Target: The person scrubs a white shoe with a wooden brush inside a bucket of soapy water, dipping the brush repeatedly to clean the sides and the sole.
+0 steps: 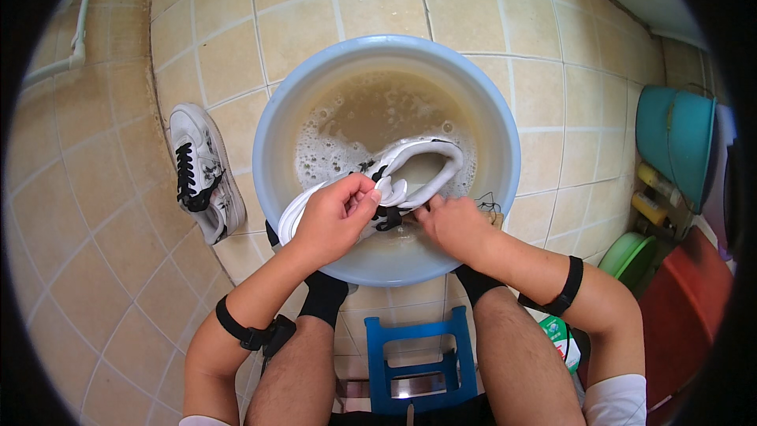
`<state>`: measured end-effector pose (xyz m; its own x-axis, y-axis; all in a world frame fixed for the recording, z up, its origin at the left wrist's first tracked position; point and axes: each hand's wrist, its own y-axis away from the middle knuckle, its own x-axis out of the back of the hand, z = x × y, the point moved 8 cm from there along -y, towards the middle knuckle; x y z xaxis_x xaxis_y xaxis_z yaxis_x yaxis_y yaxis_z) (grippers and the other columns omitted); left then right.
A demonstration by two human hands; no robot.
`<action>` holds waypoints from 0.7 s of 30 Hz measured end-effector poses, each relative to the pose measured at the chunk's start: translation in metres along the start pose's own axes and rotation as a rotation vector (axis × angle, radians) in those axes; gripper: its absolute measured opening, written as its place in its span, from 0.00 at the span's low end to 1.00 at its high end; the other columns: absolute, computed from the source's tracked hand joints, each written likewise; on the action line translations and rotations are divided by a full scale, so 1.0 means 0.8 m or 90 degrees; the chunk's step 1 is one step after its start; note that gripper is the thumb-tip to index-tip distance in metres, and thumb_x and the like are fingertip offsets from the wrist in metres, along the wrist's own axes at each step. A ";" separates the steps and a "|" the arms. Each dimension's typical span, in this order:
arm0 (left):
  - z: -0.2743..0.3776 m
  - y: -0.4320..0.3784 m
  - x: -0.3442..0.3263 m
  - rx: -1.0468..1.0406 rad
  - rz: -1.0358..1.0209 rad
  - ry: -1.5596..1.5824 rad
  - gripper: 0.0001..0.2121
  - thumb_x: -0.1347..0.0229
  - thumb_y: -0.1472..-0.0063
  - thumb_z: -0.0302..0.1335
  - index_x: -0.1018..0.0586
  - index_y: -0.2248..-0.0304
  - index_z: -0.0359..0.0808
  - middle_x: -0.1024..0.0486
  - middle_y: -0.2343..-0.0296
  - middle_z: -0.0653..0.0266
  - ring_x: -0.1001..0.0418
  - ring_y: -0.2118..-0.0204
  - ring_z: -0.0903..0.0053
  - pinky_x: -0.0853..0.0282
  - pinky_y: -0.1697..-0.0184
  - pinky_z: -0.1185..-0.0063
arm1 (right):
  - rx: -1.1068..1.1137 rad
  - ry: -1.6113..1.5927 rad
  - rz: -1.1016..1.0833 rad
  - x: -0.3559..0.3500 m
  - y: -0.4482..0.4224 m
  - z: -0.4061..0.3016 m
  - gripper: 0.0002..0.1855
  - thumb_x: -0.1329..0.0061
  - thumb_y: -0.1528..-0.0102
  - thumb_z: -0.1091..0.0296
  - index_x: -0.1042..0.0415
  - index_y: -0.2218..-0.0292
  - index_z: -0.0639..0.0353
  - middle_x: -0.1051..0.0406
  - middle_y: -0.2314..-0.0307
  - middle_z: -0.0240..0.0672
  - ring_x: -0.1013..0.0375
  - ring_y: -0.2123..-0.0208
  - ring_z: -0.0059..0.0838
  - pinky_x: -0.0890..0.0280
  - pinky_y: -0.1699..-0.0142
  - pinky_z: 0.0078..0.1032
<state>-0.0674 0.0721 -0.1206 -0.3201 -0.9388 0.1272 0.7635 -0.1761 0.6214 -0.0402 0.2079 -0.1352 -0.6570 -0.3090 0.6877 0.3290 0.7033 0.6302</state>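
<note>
A white sneaker with black laces lies tilted in a light blue plastic basin, its opening facing up and to the right. Cloudy brown water with suds surrounds it. My left hand pinches the shoe's pale tongue between thumb and fingers, the wrist crossing over the toe end. Low at the shoe's right side, my right hand touches it by the collar; its fingertips are partly hidden, so what they grip is unclear. Past that wrist, a small wooden piece and thin dark wire show near the rim.
Another white sneaker with black laces lies on the tiled floor at left. A blue plastic stool stands between my legs. At right are a teal bucket, yellow bottles, a green basin and a red surface.
</note>
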 end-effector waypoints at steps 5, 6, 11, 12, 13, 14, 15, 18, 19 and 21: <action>0.000 0.000 -0.001 -0.006 -0.004 0.017 0.07 0.49 0.42 0.29 0.28 0.72 0.33 0.36 0.85 0.73 0.43 0.84 0.88 0.45 0.80 0.85 | 0.022 -0.054 -0.009 -0.009 -0.008 0.001 0.13 0.59 0.52 0.68 0.31 0.65 0.62 0.30 0.72 0.42 0.28 0.73 0.36 0.34 0.69 0.29; 0.000 0.000 -0.001 -0.011 -0.004 0.005 0.07 0.49 0.42 0.29 0.28 0.72 0.33 0.36 0.85 0.73 0.43 0.84 0.88 0.45 0.80 0.85 | 0.030 -0.082 -0.010 -0.015 -0.012 -0.002 0.12 0.59 0.52 0.67 0.30 0.66 0.63 0.30 0.72 0.42 0.28 0.72 0.37 0.34 0.67 0.29; -0.002 -0.002 -0.002 -0.007 -0.003 -0.001 0.07 0.49 0.42 0.29 0.28 0.72 0.33 0.35 0.85 0.72 0.42 0.84 0.87 0.44 0.80 0.84 | 0.033 -0.105 0.003 -0.033 -0.027 -0.007 0.15 0.64 0.49 0.65 0.29 0.64 0.61 0.29 0.66 0.44 0.30 0.62 0.39 0.39 0.56 0.35; -0.002 -0.002 -0.002 -0.006 -0.002 0.003 0.07 0.49 0.42 0.29 0.28 0.72 0.33 0.35 0.85 0.72 0.42 0.84 0.87 0.44 0.80 0.84 | 0.038 -0.123 -0.014 -0.034 -0.031 -0.008 0.15 0.64 0.49 0.66 0.29 0.64 0.61 0.29 0.65 0.45 0.31 0.61 0.40 0.40 0.55 0.35; 0.000 -0.002 -0.002 -0.005 -0.002 0.003 0.07 0.49 0.42 0.29 0.28 0.72 0.33 0.35 0.85 0.72 0.42 0.84 0.87 0.44 0.80 0.84 | 0.043 -0.140 -0.030 -0.032 -0.035 -0.009 0.15 0.64 0.49 0.66 0.29 0.64 0.61 0.29 0.65 0.46 0.31 0.60 0.40 0.41 0.53 0.35; 0.003 -0.001 -0.001 -0.005 0.003 -0.004 0.07 0.49 0.42 0.29 0.28 0.72 0.33 0.35 0.85 0.72 0.42 0.84 0.87 0.44 0.80 0.84 | 0.058 -0.174 -0.070 -0.033 -0.038 -0.012 0.16 0.64 0.49 0.66 0.29 0.63 0.62 0.29 0.64 0.46 0.31 0.59 0.40 0.41 0.52 0.36; 0.005 0.000 -0.001 -0.005 0.008 -0.011 0.07 0.49 0.42 0.29 0.28 0.72 0.33 0.35 0.85 0.72 0.42 0.84 0.87 0.44 0.80 0.84 | 0.065 -0.189 -0.090 -0.036 -0.038 -0.016 0.16 0.64 0.48 0.66 0.29 0.63 0.62 0.29 0.63 0.46 0.31 0.59 0.41 0.41 0.52 0.36; 0.001 -0.001 -0.002 0.006 0.002 0.000 0.07 0.49 0.42 0.29 0.28 0.72 0.33 0.35 0.85 0.72 0.42 0.84 0.87 0.44 0.80 0.84 | 0.075 -0.124 -0.051 -0.033 -0.039 -0.025 0.17 0.64 0.48 0.64 0.29 0.62 0.63 0.30 0.62 0.45 0.30 0.60 0.42 0.38 0.54 0.37; 0.001 -0.002 -0.002 0.006 0.002 0.000 0.07 0.49 0.42 0.29 0.28 0.72 0.33 0.35 0.85 0.72 0.42 0.84 0.87 0.44 0.80 0.84 | 0.077 -0.097 -0.031 -0.022 -0.041 -0.026 0.18 0.64 0.48 0.63 0.29 0.61 0.64 0.30 0.62 0.45 0.29 0.60 0.42 0.37 0.55 0.37; 0.002 -0.002 -0.002 -0.002 0.008 -0.010 0.07 0.49 0.42 0.29 0.28 0.72 0.33 0.35 0.85 0.73 0.42 0.83 0.87 0.44 0.80 0.85 | 0.085 -0.131 -0.163 -0.028 -0.041 -0.023 0.18 0.64 0.48 0.63 0.30 0.60 0.63 0.30 0.60 0.46 0.28 0.63 0.42 0.34 0.60 0.37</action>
<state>-0.0688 0.0740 -0.1205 -0.3190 -0.9362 0.1474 0.7696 -0.1651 0.6168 -0.0239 0.1803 -0.1644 -0.8343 -0.3602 0.4173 0.0526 0.7016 0.7106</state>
